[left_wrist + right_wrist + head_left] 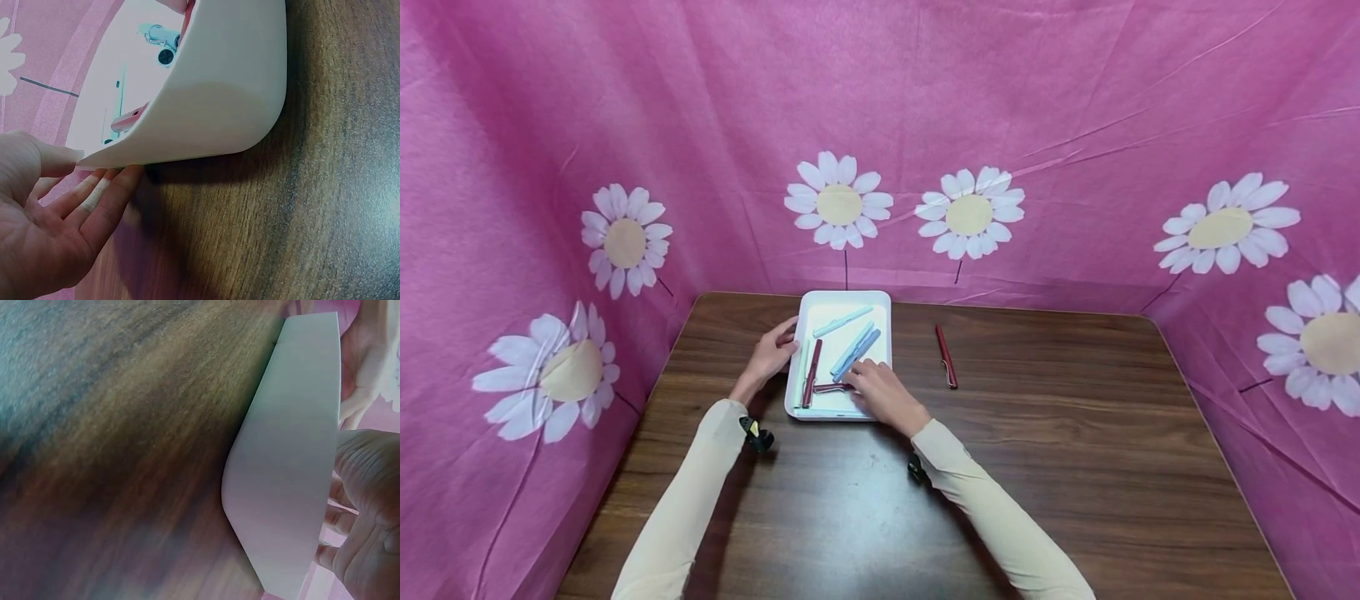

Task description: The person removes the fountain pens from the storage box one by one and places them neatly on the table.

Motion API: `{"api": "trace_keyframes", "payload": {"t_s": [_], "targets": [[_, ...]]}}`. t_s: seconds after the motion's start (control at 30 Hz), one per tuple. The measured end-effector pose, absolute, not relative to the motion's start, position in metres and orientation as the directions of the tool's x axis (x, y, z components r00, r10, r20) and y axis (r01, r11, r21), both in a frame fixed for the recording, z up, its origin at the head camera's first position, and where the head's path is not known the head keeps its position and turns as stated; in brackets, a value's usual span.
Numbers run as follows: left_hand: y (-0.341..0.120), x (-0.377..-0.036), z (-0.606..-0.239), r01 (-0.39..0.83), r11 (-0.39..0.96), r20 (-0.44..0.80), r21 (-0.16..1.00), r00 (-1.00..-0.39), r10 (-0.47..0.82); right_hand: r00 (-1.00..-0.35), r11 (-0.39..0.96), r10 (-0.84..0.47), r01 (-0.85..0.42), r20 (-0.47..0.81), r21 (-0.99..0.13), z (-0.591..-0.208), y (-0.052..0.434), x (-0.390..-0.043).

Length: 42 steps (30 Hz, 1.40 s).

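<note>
A white tray (886, 312) lies on the table with several pens in it. At its left side my left hand (769, 356) grips the edge; in the left wrist view, the thumb is on the rim and the fingers (112, 203) are against the outer wall. My right hand (883, 393) reaches over the tray's near right part and pinches the end of a dark red pen (829, 387) lying crosswise. Its fingertips are partly hidden. Another dark red pen (812, 373) and a mint pen (802, 372) lie at the left. Two blue pens (853, 348) lie slanted beyond the right hand.
A light blue pen (842, 322) lies near the tray's far end, and a pale pen (831, 412) along its near wall. To the right, a dark red pen (946, 358) lies on the wooden table (1075, 442). Pink flowered cloth (1037, 83) hangs around the table.
</note>
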<state>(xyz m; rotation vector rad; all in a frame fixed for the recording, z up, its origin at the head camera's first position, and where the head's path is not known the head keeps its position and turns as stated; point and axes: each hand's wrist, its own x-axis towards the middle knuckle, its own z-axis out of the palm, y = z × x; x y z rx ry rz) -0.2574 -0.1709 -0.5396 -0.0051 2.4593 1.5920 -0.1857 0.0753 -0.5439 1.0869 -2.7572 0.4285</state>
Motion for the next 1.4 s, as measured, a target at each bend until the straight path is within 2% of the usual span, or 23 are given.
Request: {"api": "trace_keyframes", "payload": {"t_s": [0.63, 0.93, 1.4], "targets": [[-0.1707, -0.256, -0.5369, -0.125, 0.398, -0.185, 0.909, -0.976, 0.116, -0.775, 0.744, -0.624, -0.629, 0.099, -0.225, -0.5434, 0.0676, -0.1855], [-0.1702, -0.256, -0.5372, -0.122, 0.39, -0.181, 0.913, -0.976, 0.119, -0.748, 0.719, -0.655, -0.661, 0.111, -0.212, -0.5427, 0.0677, -0.1856], [-0.1707, -0.256, -0.5377, -0.124, 0.404, -0.188, 0.906, -0.975, 0.122, -0.729, 0.682, -0.68, -0.668, 0.077, -0.297, -0.5449, 0.0686, -0.1845]]}}
